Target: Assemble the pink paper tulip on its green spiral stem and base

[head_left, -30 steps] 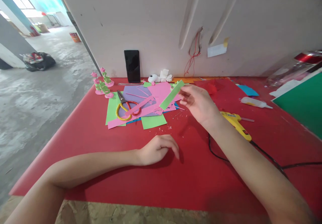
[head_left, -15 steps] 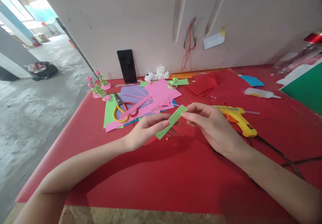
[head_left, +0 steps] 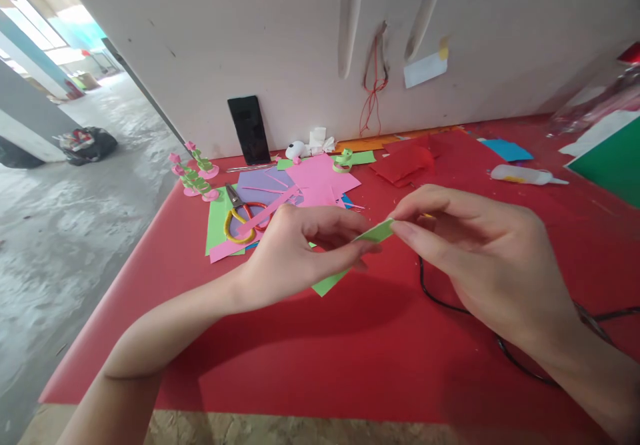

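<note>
A light green paper strip [head_left: 376, 232] is held above the red table between both hands. My left hand [head_left: 305, 248] is closed on it, thumb across its middle, and the strip's lower end hangs out beneath the thumb. At the upper right end, my right hand [head_left: 465, 245] pinches the strip between thumb and forefinger. Left of my left hand lie scissors [head_left: 239, 222] with yellow and red handles, on pink, green and purple paper sheets [head_left: 320, 182]. Only a sliver of yellow from the glue gun shows behind my right hand.
Small pink paper flowers on green stems [head_left: 193, 175] stand at the left edge. A black phone [head_left: 249, 130] leans on the wall. Red paper [head_left: 406, 164], a glue bottle [head_left: 525, 175] and a green sheet [head_left: 613, 165] lie to the right; a black cable [head_left: 440, 304] runs under my right arm.
Both hands have come nearer the camera, my right hand shifting right so that it now covers the glue gun. My left thumb has slid up the strip, whose upper end now appears bent.
</note>
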Available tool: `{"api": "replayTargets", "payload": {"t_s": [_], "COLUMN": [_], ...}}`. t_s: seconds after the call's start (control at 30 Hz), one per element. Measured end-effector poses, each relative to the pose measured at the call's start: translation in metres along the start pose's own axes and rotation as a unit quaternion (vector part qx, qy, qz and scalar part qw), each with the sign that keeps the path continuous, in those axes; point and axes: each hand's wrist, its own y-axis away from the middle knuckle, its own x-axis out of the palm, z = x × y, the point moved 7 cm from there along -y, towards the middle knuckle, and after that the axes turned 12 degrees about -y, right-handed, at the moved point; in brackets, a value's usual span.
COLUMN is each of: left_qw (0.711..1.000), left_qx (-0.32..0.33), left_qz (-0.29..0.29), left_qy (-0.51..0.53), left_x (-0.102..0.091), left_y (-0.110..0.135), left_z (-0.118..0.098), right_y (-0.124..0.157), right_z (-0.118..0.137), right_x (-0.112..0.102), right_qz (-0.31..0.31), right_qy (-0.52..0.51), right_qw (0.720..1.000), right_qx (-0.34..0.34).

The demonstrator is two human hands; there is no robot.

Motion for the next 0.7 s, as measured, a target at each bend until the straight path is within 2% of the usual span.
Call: {"api": "replayTargets", "payload": {"t_s": [0.1, 0.2, 0.37, 0.47, 0.57, 0.7], "left_qw": [0.999, 0.998, 0.979, 0.967, 0.964, 0.978], "left_qx": [0.035, 0.03, -0.013, -0.039, -0.034, -0.03], "left_qz": [-0.013, -0.015, 0.069, 0.089, 0.096, 0.081], "left_qy": [0.003, 0.05, 0.194, 0.237, 0.244, 0.189], "left_x": [-0.002, -0.002, 0.014, 0.021, 0.023, 0.02], "left_y": [0.001, -0.001, -0.004, -0.003, -0.002, -0.001], "left_z": [-0.006, -0.001, 0.014, 0.02, 0.02, 0.021], "right_y": [0.002, 0.003, 0.006, 0.01, 0.013, 0.014], "right_z": [0.009, 0.014, 0.019, 0.025, 0.029, 0.033], "right_x": [-0.001, 0.0, 0.003, 0.006, 0.007, 0.008], "right_qz": [0.013, 0.026, 0.029, 0.026, 0.026, 0.024], "right_qy": [0.047, 0.062, 0.094, 0.107, 0.115, 0.134], "right_qw": [0.998, 0.996, 0.991, 0.987, 0.985, 0.98], "right_qx": [-0.033, -0.065, -0.091, -0.113, -0.126, -0.146]}}
